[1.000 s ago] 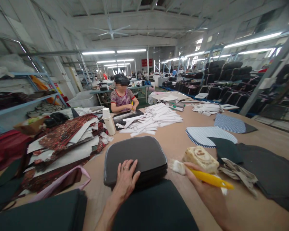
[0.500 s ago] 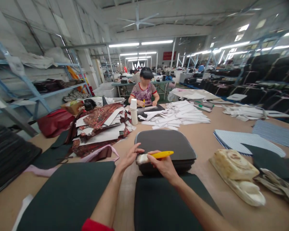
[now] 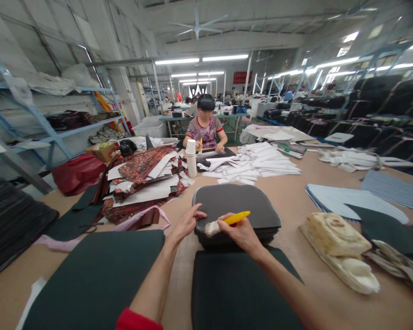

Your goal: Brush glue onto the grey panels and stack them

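My right hand (image 3: 240, 233) grips a brush (image 3: 237, 217) with a yellow handle. Its pale bristles point left and rest along the near edge of the top panel in a stack of dark grey rounded panels (image 3: 236, 204). At the left edge of that stack, my left hand (image 3: 189, 222) has its fingers stretched out, with fingertips on the top panel. Closer to me lies a dark green fabric piece (image 3: 241, 288), partly under my right forearm. Another dark green piece (image 3: 106, 275) lies to the left, beside my left forearm.
A glue-stained, cream-coloured container (image 3: 337, 243) stands at the right. Beyond the stack are a white bottle (image 3: 191, 159), white strips (image 3: 261, 160) and a heap of red patterned pieces (image 3: 144, 178). A co-worker (image 3: 206, 126) sits across the table, holding a yellow-handled tool.
My right hand and the brush have shifted a little to the right along the panel's near edge. My left hand has stayed nearly in place.
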Available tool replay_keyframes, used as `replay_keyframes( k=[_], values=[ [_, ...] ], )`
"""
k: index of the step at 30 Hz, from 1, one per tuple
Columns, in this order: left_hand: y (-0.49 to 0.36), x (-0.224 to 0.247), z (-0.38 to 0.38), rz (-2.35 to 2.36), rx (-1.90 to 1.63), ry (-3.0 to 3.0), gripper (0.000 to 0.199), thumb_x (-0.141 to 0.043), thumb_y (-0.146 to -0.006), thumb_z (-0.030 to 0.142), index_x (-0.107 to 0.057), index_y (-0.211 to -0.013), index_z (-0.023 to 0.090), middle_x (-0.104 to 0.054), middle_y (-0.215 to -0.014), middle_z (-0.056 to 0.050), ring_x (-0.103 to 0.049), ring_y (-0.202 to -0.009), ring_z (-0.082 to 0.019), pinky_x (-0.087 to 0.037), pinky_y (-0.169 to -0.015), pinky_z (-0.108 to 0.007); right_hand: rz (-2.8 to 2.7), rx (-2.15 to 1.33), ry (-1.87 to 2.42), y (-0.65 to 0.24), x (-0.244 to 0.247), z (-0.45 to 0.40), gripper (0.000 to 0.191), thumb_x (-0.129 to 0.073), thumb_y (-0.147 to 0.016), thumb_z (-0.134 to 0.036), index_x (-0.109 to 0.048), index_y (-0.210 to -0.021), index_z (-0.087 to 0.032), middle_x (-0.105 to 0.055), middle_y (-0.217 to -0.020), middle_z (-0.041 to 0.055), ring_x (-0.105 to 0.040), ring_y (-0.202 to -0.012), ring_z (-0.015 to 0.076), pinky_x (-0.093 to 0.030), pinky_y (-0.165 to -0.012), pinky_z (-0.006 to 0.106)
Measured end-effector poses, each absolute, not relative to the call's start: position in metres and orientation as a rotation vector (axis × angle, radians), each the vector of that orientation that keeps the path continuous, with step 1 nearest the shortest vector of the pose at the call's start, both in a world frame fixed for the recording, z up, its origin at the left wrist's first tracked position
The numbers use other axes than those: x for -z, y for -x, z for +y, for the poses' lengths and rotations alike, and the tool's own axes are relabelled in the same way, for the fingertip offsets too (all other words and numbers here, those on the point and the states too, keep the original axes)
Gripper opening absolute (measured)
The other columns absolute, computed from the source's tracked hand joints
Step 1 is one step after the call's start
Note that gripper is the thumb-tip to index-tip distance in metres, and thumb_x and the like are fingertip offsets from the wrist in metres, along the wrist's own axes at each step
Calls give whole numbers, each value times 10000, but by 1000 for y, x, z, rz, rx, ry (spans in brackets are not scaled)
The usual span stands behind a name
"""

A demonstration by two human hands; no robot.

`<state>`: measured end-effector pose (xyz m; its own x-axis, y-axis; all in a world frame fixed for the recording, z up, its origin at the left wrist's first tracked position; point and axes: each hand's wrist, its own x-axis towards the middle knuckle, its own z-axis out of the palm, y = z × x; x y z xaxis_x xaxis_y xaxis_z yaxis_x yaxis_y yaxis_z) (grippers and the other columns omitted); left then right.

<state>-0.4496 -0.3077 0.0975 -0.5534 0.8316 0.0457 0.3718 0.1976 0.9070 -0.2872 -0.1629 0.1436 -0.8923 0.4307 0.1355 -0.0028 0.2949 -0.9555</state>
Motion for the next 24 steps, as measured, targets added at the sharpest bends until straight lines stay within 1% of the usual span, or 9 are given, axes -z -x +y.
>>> replay_keyframes(
  k=[2, 6, 8, 10, 13, 15, 19, 22, 24],
  values=[
    [449, -99, -307, 2071, -1288, -1116, 585, -350, -736, 74, -359, -1319, 127, -659, -1071, -95, -589, -1023, -161, -424, -968, -380, -2247, -1492, 452, 268, -136, -130, 239, -561, -746, -391, -660, -737, -173, -638, -666, 12, -579, -623, 157, -451, -586, 250],
    [445, -107, -306, 2212, -1166, -1107, 598, -313, -722, 42, -361, -1313, 120, -655, -1075, -100, -589, -1012, -150, -416, -973, -374, -2271, -1169, 791, 199, -130, -33, 314, -578, -703, -481, -670, -719, -181, -592, -538, 6, -545, -501, 166, -425, -482, 264],
    [435, -115, -300, 2298, -1078, -1120, 595, -326, -717, 43, -371, -1307, 115, -654, -1062, -106, -587, -1006, -166, -414, -968, -391, -2223, -1027, 956, 166, -134, 7, 344, -600, -665, -519, -660, -683, -180, -574, -502, 9, -529, -458, 168, -414, -454, 272],
    [417, -126, -287, 2390, -981, -1166, 569, -384, -728, 78, -397, -1295, 119, -632, -1093, -122, -556, -1050, -210, -385, -984, -436, -2133, -947, 1034, 143, -141, 31, 358, -623, -633, -536, -656, -666, -181, -570, -494, 14, -526, -447, 171, -411, -440, 274],
    [383, -137, -255, 2482, -841, -1293, 555, -546, -738, 203, -439, -1282, 172, -541, -1237, -133, -450, -1166, -290, -316, -1009, -500, -1959, -981, 1060, 127, -152, 36, 380, -630, -628, -544, -663, -693, -170, -570, -502, 20, -538, -466, 169, -432, -454, 271],
    [366, -139, -233, 2498, -762, -1363, 579, -625, -716, 256, -458, -1268, 214, -518, -1259, -115, -429, -1174, -308, -316, -995, -502, -1909, -1031, 1061, 125, -157, 31, 397, -637, -635, -547, -672, -731, -163, -587, -535, 24, -551, -496, 166, -452, -481, 270],
    [366, -134, -210, 2475, -673, -1426, 571, -669, -696, 241, -486, -1234, 192, -569, -1142, -101, -505, -1059, -265, -373, -948, -423, -1860, -1129, 1038, 115, -152, 31, 394, -664, -652, -538, -678, -771, -162, -595, -574, 22, -546, -519, 150, -461, -504, 258],
    [380, -132, -210, 2434, -671, -1439, 555, -651, -722, 285, -477, -1241, 195, -597, -1065, -77, -544, -992, -232, -412, -908, -373, -1763, -1240, 962, 100, -141, 43, 412, -676, -660, -537, -681, -820, -157, -584, -581, 15, -523, -506, 132, -465, -500, 252],
    [386, -133, -211, 2415, -681, -1427, 519, -620, -746, 315, -482, -1234, 207, -604, -1036, -67, -559, -968, -223, -430, -886, -363, -1737, -1256, 912, 90, -134, 51, 456, -661, -674, -565, -682, -860, -150, -601, -608, 29, -537, -515, 138, -485, -506, 263]
  ],
)
